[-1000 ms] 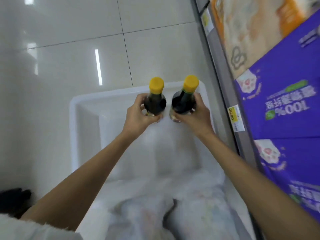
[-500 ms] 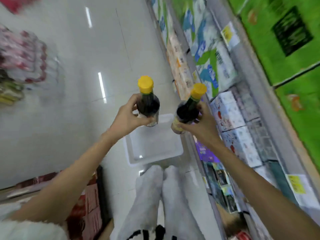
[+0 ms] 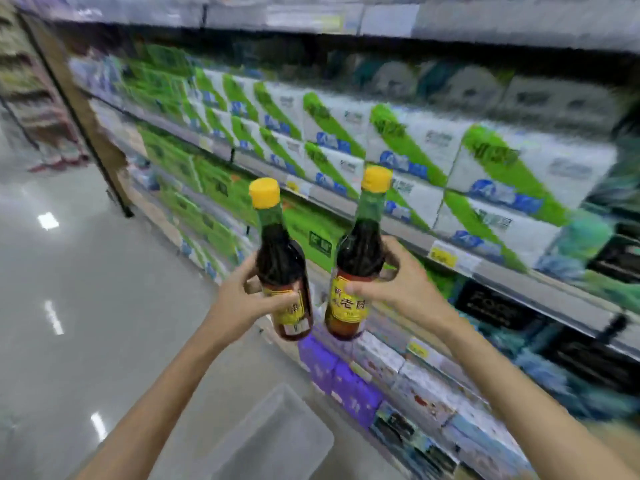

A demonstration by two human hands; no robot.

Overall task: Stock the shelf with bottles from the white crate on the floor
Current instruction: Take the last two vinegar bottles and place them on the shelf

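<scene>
I hold two dark glass bottles with yellow caps and yellow labels, both upright at chest height in front of the shelves. My left hand (image 3: 242, 299) grips the left bottle (image 3: 277, 261) around its lower body. Around the waist of the right bottle (image 3: 360, 258) sits my right hand (image 3: 405, 289). The two bottles are side by side, nearly touching at their bases. The white crate (image 3: 277, 441) lies on the floor below my arms, blurred, with nothing visible inside it.
The shelf unit (image 3: 446, 251) runs along the right, tiers packed with green-and-white tissue packs (image 3: 485, 174) and purple boxes (image 3: 343, 375) low down. Yellow price tags line the shelf edges. Glossy grey floor (image 3: 86, 306) opens to the left; another rack stands far left.
Both hands rose with the bottles from the crate to shelf height. My view swung up from the floor to the shelves, and the crate dropped to the bottom of the frame.
</scene>
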